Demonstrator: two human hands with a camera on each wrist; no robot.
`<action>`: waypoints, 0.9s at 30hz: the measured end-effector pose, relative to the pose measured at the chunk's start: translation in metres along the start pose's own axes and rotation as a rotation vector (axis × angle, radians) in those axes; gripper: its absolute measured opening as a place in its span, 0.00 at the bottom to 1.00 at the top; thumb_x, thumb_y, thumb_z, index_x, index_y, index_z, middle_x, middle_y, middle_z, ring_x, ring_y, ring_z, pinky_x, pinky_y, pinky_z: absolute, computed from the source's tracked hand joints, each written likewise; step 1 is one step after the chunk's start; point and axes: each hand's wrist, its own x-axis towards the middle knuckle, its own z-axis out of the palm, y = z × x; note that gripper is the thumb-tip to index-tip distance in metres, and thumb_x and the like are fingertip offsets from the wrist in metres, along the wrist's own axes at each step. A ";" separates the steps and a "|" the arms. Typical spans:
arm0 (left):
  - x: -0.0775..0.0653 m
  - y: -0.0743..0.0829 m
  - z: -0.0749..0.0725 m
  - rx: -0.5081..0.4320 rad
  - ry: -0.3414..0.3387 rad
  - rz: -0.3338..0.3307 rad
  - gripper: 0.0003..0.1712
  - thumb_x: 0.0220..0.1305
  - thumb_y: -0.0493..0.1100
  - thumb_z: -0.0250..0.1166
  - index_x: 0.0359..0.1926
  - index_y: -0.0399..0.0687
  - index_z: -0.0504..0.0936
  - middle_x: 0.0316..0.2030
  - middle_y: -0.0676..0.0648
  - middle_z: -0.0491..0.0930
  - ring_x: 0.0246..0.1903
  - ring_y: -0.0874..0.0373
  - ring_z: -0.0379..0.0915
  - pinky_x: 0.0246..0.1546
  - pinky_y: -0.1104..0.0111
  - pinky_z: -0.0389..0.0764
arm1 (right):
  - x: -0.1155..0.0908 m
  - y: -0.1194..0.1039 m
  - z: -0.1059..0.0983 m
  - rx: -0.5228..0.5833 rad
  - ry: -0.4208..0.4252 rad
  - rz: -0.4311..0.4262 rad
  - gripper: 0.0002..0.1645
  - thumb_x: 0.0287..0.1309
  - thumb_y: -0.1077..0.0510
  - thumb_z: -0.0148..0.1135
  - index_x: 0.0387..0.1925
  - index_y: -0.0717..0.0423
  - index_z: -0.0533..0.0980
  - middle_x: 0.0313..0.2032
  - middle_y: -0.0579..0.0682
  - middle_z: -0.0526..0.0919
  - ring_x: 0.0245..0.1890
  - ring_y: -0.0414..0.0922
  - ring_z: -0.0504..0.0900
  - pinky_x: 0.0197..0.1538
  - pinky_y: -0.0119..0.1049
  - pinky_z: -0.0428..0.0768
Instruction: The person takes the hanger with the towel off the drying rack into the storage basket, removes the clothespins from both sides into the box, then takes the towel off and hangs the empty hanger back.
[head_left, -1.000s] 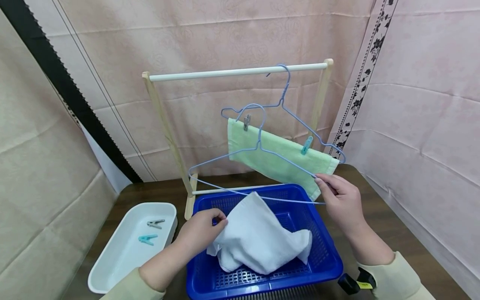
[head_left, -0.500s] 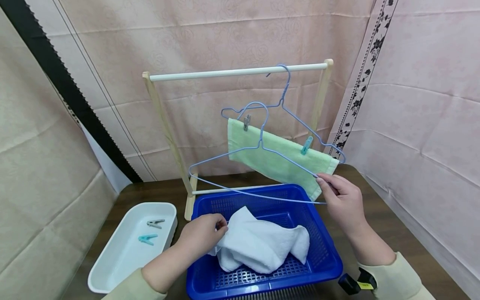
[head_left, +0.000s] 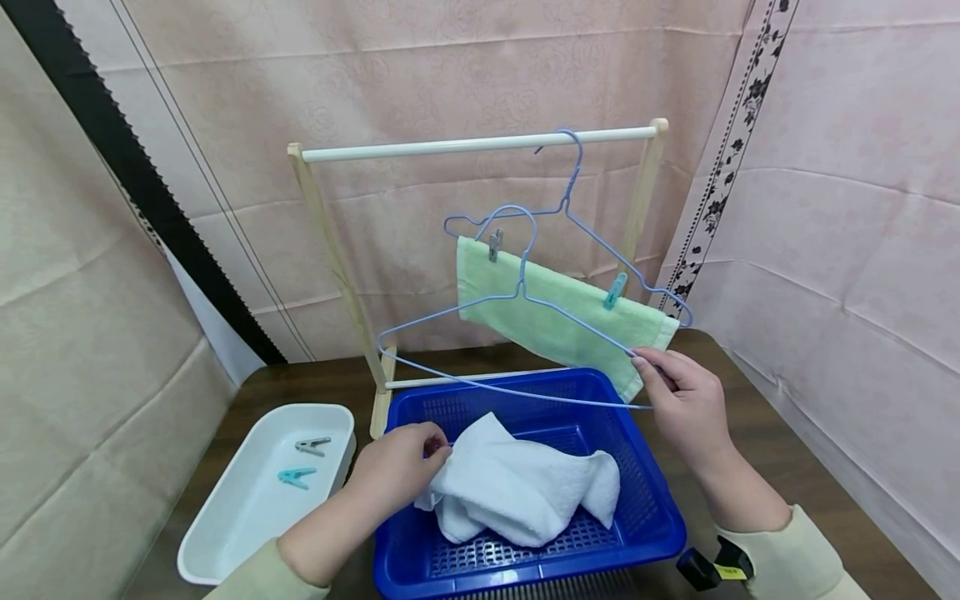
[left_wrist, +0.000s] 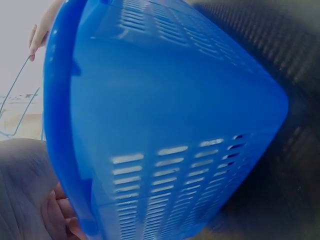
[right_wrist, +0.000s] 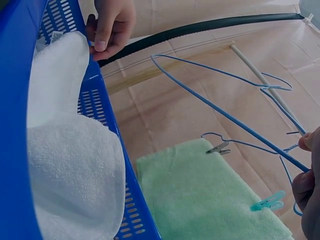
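In the head view my right hand [head_left: 684, 396] pinches the right end of a blue wire hanger [head_left: 450, 310] between thumb and fingers. The hanger is held above a blue plastic basket [head_left: 652, 500], its hook pointing up. A crumpled white towel [head_left: 517, 483] lies in that basket. Beside the towel's left edge is my left hand [head_left: 401, 462], fingers loosely bent, over the basket's left rim. The right wrist view shows a small gap between this left hand [right_wrist: 114, 30] and the white towel [right_wrist: 75, 165]. Behind, a green towel [head_left: 555, 300] hangs on another blue hanger [head_left: 600, 242], fixed by clothespins.
A wooden rack with a white rod [head_left: 465, 148] stands at the back, bearing the second hanger. To the left, a white tray [head_left: 217, 533] holds a grey clothespin [head_left: 312, 447] and a teal clothespin [head_left: 297, 477]. Fabric walls surround the brown table [head_left: 787, 467].
The white towel's raised peak has sunk down into the basket. My left hand has shifted slightly, ending a little left of the towel. The right hand and its hanger have barely moved.
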 end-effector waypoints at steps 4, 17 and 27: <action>0.000 -0.004 -0.005 -0.005 0.020 -0.019 0.06 0.66 0.52 0.66 0.37 0.59 0.84 0.31 0.58 0.81 0.24 0.63 0.72 0.24 0.67 0.74 | 0.001 -0.002 0.000 -0.001 -0.005 0.000 0.11 0.53 0.75 0.67 0.38 0.64 0.85 0.22 0.44 0.72 0.20 0.33 0.62 0.22 0.26 0.61; 0.004 -0.023 -0.038 -0.109 0.156 -0.107 0.10 0.68 0.54 0.63 0.43 0.58 0.84 0.34 0.55 0.82 0.25 0.60 0.72 0.24 0.65 0.73 | 0.011 -0.009 -0.001 -0.025 -0.028 -0.071 0.11 0.51 0.78 0.66 0.37 0.67 0.85 0.19 0.44 0.65 0.20 0.31 0.59 0.21 0.27 0.58; 0.022 -0.051 -0.071 -0.360 0.309 -0.115 0.18 0.73 0.54 0.57 0.54 0.50 0.80 0.46 0.48 0.82 0.45 0.52 0.76 0.43 0.57 0.77 | 0.027 -0.016 -0.003 -0.023 -0.031 -0.170 0.13 0.50 0.80 0.65 0.38 0.70 0.84 0.16 0.46 0.60 0.21 0.31 0.56 0.24 0.27 0.55</action>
